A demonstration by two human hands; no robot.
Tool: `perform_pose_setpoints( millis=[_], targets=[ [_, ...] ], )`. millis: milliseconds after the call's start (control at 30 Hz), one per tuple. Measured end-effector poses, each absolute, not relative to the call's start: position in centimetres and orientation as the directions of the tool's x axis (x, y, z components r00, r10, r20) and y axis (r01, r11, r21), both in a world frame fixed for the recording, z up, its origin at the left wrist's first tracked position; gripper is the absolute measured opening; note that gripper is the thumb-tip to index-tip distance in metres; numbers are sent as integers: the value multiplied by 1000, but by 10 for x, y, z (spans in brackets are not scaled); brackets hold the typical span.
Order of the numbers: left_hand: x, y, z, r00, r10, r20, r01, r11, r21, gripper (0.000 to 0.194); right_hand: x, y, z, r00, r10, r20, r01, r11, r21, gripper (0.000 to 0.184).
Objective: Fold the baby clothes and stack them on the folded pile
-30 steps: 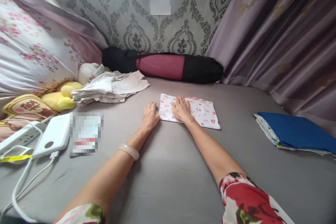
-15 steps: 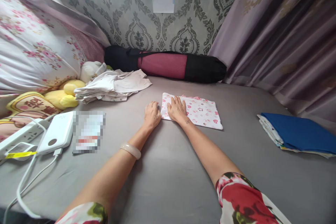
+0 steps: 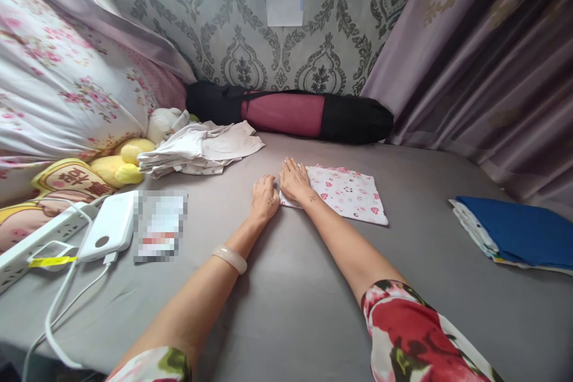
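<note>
A folded white cloth with pink hearts and flowers [image 3: 347, 194] lies flat on the grey sheet, pink ruffle showing along its far edge. My right hand [image 3: 294, 182] rests palm down on the cloth's left end, fingers stretched out and covering that corner. Just beside the left edge of the cloth is my left hand [image 3: 265, 198], its fingers slightly bent and resting on the sheet. I see nothing held in it. A pale bangle [image 3: 230, 257] circles the left wrist.
Pale folded clothes [image 3: 201, 146] lie at back left near yellow plush toys [image 3: 128, 161]. A white power bank [image 3: 110, 224], power strip [image 3: 45, 239] and cables occupy the left. Blue folded fabric [image 3: 519, 230] sits right. A black-and-pink long bag [image 3: 286, 113] lies along the wall.
My right hand has slid left across the cloth to its left end. The left hand stays at the cloth's edge. The whole view has shifted slightly.
</note>
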State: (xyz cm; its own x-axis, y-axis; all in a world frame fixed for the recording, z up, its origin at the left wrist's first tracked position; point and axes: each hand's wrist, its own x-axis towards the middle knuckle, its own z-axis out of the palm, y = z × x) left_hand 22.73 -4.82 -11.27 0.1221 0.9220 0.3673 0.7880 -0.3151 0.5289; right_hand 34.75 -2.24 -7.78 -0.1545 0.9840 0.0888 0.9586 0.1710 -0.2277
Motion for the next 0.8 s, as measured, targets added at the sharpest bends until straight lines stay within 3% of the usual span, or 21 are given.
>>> perform_pose_setpoints(
  millis=[533, 800],
  targets=[
    [226, -47, -112, 117, 939, 324, 775, -291, 561, 37, 347, -50, -85, -138, 980, 141, 953, 170, -251, 55],
    [227, -49, -110, 211, 905, 369, 760, -389, 520, 36, 346, -62, -89, -120, 987, 104, 953, 144, -267, 55]
  ],
)
